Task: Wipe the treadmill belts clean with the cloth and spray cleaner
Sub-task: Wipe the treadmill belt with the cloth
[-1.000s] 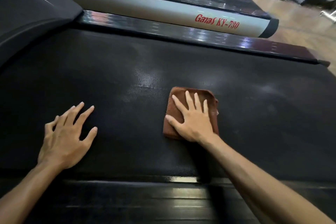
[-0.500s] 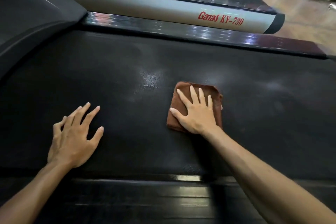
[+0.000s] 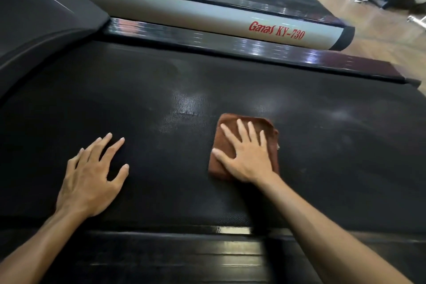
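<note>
Change vs half second ago: almost none. Right hand [image 3: 247,154] and brown folded cloth [image 3: 270,128] hold same spot on treadmill belt [image 3: 322,157]; stroke paused or very slow, so wiping mid-pass, likely much belt left. Wet sheen patch [image 3: 186,108] at cloth's 10 o'clock, not yet wiped. Right hand: palm down, fingers straight and spread, pressing cloth flat, no curl round it. Left hand [image 3: 91,175] at cloth's 9 o'clock, well apart, flat on belt, fingers spread, bracing, nothing held. Spray cleaner not visible. Neighbouring treadmill rail [image 3: 230,21] at 12 o'clock.
</note>
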`<state>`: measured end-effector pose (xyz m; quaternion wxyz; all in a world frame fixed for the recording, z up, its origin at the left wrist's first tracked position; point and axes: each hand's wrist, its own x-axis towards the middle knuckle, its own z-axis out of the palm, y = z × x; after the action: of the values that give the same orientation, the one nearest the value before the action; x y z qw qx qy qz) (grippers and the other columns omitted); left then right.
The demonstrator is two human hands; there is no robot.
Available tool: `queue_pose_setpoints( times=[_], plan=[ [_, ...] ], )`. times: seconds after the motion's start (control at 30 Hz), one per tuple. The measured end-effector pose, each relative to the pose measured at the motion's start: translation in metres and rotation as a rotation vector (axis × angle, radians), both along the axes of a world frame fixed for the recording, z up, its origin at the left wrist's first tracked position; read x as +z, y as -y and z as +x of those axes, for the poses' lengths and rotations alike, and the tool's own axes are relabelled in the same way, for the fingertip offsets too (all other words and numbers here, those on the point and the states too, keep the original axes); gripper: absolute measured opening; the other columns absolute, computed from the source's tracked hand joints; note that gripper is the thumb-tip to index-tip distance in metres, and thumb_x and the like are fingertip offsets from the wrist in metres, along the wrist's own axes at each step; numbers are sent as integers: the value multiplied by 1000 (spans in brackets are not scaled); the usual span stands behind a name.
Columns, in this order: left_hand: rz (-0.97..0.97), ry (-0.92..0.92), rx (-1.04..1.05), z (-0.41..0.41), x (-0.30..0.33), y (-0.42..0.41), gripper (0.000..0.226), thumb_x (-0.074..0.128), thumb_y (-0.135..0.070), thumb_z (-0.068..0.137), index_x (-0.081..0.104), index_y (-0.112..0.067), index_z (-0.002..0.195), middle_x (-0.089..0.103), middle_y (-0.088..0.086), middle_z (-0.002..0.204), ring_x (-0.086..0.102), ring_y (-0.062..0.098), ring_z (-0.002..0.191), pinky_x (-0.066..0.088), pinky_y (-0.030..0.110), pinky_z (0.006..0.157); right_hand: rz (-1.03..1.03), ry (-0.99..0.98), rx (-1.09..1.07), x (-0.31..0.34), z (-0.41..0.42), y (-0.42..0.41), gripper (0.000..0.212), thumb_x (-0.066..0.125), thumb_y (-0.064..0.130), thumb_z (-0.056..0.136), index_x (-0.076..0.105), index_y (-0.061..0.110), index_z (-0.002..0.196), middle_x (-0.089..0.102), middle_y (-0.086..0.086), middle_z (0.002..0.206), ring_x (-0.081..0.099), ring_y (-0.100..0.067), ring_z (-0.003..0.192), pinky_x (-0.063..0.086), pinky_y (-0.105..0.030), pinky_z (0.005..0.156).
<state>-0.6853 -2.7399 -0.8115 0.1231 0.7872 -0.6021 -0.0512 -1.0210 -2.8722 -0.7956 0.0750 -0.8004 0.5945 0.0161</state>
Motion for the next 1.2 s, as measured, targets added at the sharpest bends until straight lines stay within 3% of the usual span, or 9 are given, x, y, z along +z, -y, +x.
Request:
queue_pose_setpoints(
  times=[0.1, 0.23, 0.33, 0.47, 0.63, 0.77, 0.9, 1.07, 1.2],
  plan=[
    [4, 7, -1, 1, 1, 1, 66, 54, -46, 98, 31, -32, 159, 24, -3, 167, 19, 18, 155, 19, 47, 122, -28, 22, 161, -1, -17, -60, 83, 19, 91, 84, 9, 58, 159, -3, 6, 175, -10, -23, 160, -5, -53, 127],
    [6, 21, 3, 0, 0, 0, 66, 53, -46, 98, 30, -33, 159, 24, -3, 167, 18, 18, 155, 19, 48, 122, -33, -15, -113, -1, -71, -70, 86, 13, 97, 77, 8, 63, 156, 2, 10, 174, -6, -18, 160, 7, -49, 127],
    [10, 23, 5, 0, 0, 1, 65, 52, -47, 99, 30, -33, 159, 24, -2, 167, 17, 18, 154, 18, 48, 121, 5, 11, -225, 3, -66, -19, 95, 9, 95, 73, 9, 57, 159, 1, 5, 175, -5, -22, 160, 2, -52, 128],
    [15, 8, 15, -1, 2, 1, 65, 52, -47, 98, 31, -33, 158, 24, -3, 167, 18, 18, 154, 19, 48, 121, 15, 8, -62, 2, -20, 9, 94, 9, 91, 75, 9, 53, 161, -3, 2, 175, -7, -26, 160, -4, -53, 128],
    [16, 11, 4, -1, 4, 1, 66, 51, -48, 99, 30, -33, 159, 23, -3, 167, 17, 18, 155, 19, 48, 121, 2, 20, 199, 0, -38, -69, 82, 18, 93, 84, 3, 61, 158, -9, 13, 173, -16, -17, 159, 2, -49, 128],
    [0, 25, 10, -3, 3, 0, 63, 48, -50, 100, 30, -33, 159, 23, -3, 167, 18, 18, 154, 19, 46, 121, 13, -9, -78, 1, -67, -43, 83, 11, 98, 76, 5, 67, 153, -5, 17, 173, -10, -12, 159, 9, -48, 126],
    [6, 11, 13, -2, 4, 1, 64, 49, -50, 100, 30, -34, 159, 22, -5, 168, 18, 16, 154, 18, 45, 121, 65, 8, -247, 7, -28, 44, 85, 20, 90, 87, 10, 52, 162, -3, 6, 175, -8, -24, 160, 1, -55, 127],
    [24, -5, 4, 0, 4, 1, 67, 53, -49, 98, 27, -36, 159, 20, -7, 168, 15, 14, 155, 17, 44, 122, 65, 28, 65, 5, 45, 46, 84, 26, 89, 88, 11, 51, 162, -4, 5, 175, -12, -22, 160, -5, -55, 127],
    [22, 6, -2, 0, 5, 1, 67, 37, -59, 97, 28, -37, 159, 21, -7, 168, 16, 14, 155, 19, 44, 122, 39, 84, 260, 3, 15, -25, 84, 23, 92, 84, 9, 58, 159, -4, 14, 174, -17, -14, 159, 1, -51, 128]
  ],
)
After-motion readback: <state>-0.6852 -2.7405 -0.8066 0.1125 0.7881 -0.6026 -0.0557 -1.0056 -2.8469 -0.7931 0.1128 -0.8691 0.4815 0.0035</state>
